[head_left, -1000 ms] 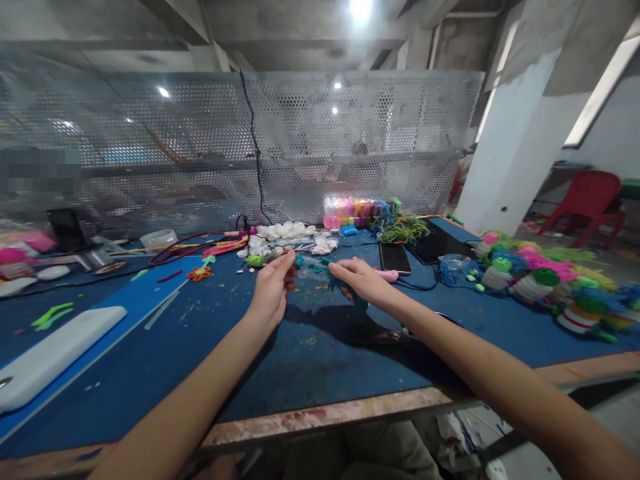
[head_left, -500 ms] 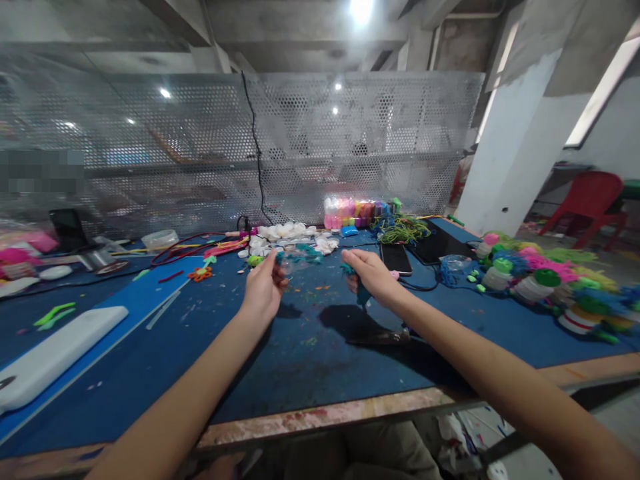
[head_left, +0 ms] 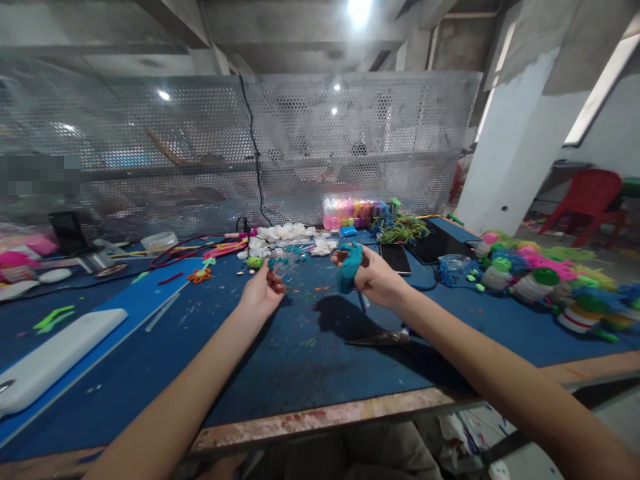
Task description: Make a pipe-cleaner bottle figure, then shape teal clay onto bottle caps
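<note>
The right hand (head_left: pixel 381 277) is newly turning up a smooth teal clay-like lump (head_left: pixel 349 270), fingers clamping it beyond the silver metal scissors (head_left: pixel 379 339); the left hand (head_left: pixel 263 291) is pinching teal-smeared clear film (head_left: pixel 295 251), apparently separated.

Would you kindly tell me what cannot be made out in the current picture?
All in the head view:
- Pointed metal blade: its handle end is largely hidden by the right forearm.
- Rounded teal lump: its far side is hidden, and the right hand covers part.
- Small teal scrap at the left hand: too small and blurred to tell its shape.
- Long white rounded slab: near end cut off by the left edge.
</note>
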Demonstrator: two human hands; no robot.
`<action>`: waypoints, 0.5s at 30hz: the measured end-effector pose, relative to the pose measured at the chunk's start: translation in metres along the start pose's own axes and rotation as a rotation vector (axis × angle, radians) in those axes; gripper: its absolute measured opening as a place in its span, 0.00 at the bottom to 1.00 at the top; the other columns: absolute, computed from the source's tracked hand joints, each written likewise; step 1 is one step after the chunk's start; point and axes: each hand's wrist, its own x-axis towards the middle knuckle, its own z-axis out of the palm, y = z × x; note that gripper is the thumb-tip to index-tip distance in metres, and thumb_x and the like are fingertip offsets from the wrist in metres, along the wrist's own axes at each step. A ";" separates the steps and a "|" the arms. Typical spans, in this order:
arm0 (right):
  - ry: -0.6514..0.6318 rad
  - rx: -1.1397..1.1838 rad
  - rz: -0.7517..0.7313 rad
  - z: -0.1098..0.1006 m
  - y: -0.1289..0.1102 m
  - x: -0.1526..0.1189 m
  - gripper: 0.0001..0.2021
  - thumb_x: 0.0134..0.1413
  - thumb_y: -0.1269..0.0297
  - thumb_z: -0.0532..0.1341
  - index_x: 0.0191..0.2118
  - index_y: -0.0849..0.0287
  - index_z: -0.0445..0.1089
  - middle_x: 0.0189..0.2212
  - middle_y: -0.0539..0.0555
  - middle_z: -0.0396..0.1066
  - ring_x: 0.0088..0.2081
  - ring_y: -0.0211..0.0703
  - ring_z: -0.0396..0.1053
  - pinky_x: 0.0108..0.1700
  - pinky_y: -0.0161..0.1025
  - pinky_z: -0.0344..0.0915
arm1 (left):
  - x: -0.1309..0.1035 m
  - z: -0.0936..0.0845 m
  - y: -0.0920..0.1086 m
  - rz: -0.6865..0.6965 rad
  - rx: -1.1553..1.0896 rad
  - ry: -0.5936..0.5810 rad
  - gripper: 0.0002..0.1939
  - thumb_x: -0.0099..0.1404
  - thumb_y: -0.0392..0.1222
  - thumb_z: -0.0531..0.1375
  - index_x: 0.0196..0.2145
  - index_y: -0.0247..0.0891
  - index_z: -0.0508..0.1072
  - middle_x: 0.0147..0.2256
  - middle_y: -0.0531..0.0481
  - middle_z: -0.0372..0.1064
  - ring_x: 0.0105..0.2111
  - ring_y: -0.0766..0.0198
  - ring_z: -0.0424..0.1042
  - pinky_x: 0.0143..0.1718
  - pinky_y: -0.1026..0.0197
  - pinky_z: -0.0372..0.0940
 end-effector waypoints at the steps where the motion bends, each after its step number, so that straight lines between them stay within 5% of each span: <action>1: 0.034 0.001 -0.001 0.000 0.001 0.000 0.21 0.19 0.80 0.52 0.28 0.57 0.63 0.26 0.47 0.67 0.32 0.42 0.68 0.24 0.30 0.56 | 0.000 0.000 0.001 -0.007 -0.002 -0.003 0.15 0.64 0.40 0.58 0.22 0.37 0.61 0.14 0.61 0.55 0.11 0.75 0.55 0.14 0.71 0.49; 9: 0.084 0.161 -0.008 -0.001 -0.002 -0.001 0.17 0.22 0.81 0.51 0.25 0.56 0.58 0.21 0.42 0.61 0.19 0.31 0.55 0.22 0.30 0.56 | 0.003 -0.002 -0.003 -0.064 -0.013 -0.044 0.14 0.62 0.40 0.60 0.23 0.37 0.61 0.15 0.61 0.55 0.11 0.75 0.55 0.13 0.71 0.49; 15: 0.082 0.125 0.017 0.009 -0.007 -0.007 0.14 0.20 0.80 0.50 0.21 0.58 0.56 0.19 0.42 0.60 0.20 0.32 0.58 0.22 0.30 0.57 | 0.007 -0.005 -0.006 -0.095 -0.023 -0.114 0.13 0.62 0.40 0.61 0.24 0.38 0.61 0.16 0.61 0.56 0.12 0.74 0.57 0.14 0.70 0.50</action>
